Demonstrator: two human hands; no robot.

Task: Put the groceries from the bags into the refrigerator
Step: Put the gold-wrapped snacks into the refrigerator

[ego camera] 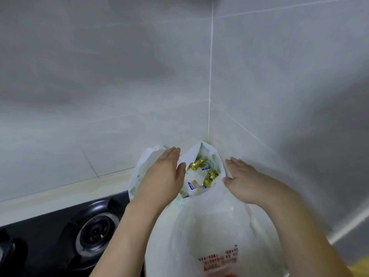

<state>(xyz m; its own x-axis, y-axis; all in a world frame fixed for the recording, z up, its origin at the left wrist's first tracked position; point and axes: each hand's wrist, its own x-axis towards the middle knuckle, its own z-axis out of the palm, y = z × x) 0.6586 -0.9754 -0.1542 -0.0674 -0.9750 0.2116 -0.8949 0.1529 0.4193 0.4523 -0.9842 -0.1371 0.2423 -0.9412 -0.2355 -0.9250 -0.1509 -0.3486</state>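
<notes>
Corner of the desk (65, 189), tiled walls meeting behind. Two white plastic bags sit there: the far bag (201, 172) tucked right into the corner, mouth gaping toward you, and a near bag (209, 226) with red print in front of it, touching it. Your left hand (161, 176) lies flat with fingers straight against the far bag's left lip; your right hand (241, 180) does the same on the right lip. Neither grip is closed on anything — both wide, palms facing in, spreading the opening so the contents show. Inside: small gold-wrapped pieces (197, 163) and blue-and-white packets (192, 185), loose, piled low in the bag. These are the groceries; none is out yet, so the task looks barely started for this bag. Refrigerator not in view. Gas burner (95, 230) sits just left of the bags, apparently unlit. Likely next: one hand holds the lip while the other reaches in. Thin film may collapse inward if you release both sides.
</notes>
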